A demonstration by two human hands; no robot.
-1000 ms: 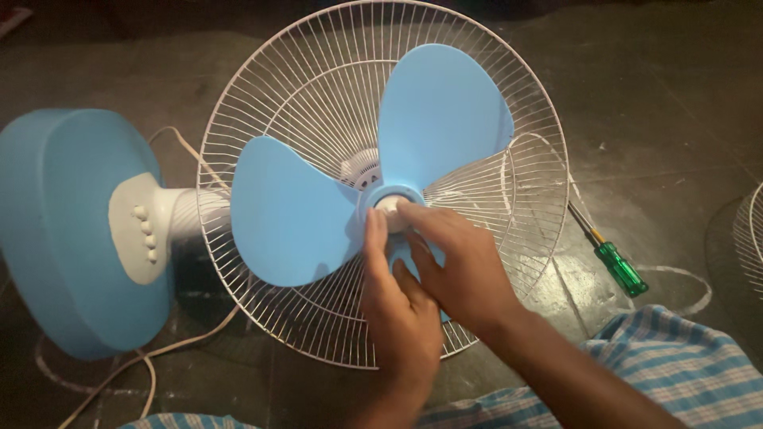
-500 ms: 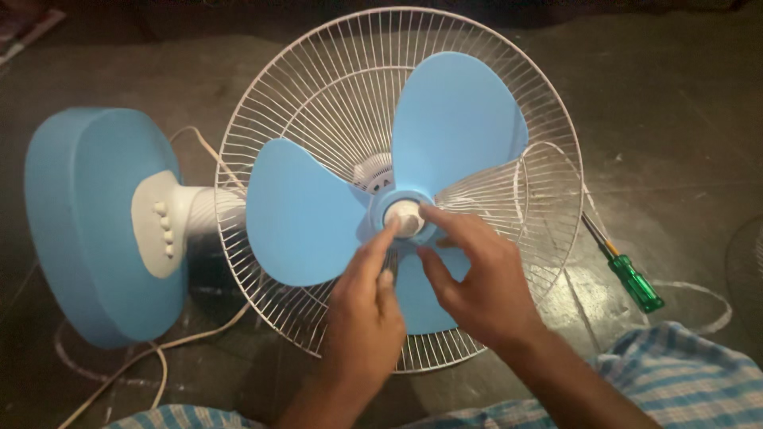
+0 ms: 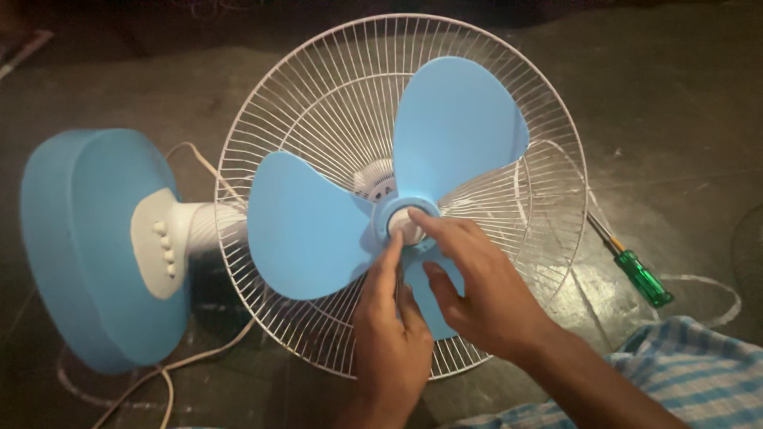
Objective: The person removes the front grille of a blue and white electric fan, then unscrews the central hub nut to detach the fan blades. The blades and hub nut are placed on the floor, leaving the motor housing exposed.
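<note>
1. While the fan lies on its back on the dark floor [image 3: 683, 103], both hands work at the white hub cap [image 3: 405, 225] in the middle of the blue blade [image 3: 318, 230].
2. Left hand [image 3: 389, 334]: comes up from below, forefinger stretched to the left edge of the cap, touching it. Other fingers curled loosely; nothing clamped in them.
3. Right hand [image 3: 477, 286]: comes in from lower right, forefinger laid on the cap's right edge, thumb tucked under, over the lower blade. Fingers spread, not closed around anything.
4. Between them the two forefingers pinch the cap from either side. Cannot tell whether the cap is tight or loose on the shaft.
5. Blade sits inside the white rear guard [image 3: 318, 87], three lobes, one mostly hidden under the hands. Motor housing shows white just behind the hub.
6. Blue base [image 3: 79, 246] stands on edge at left, white button panel [image 3: 159, 242] facing right, neck running into the guard.
7. Step in hand, as I judge it: turning the hub cap that holds the blade. Direction not readable from here.
8. Next move likely calls for a firmer grip with more fingertips around the cap, and one hand steadying a blade lobe so the hub doesn't spin with it.
9. Nearby: green-handled screwdriver [image 3: 644, 278] on the floor right of the guard, untouched; pale cord [image 3: 191, 361] looping under the base; checked blue cloth [image 3: 699, 373] at lower right.
</note>
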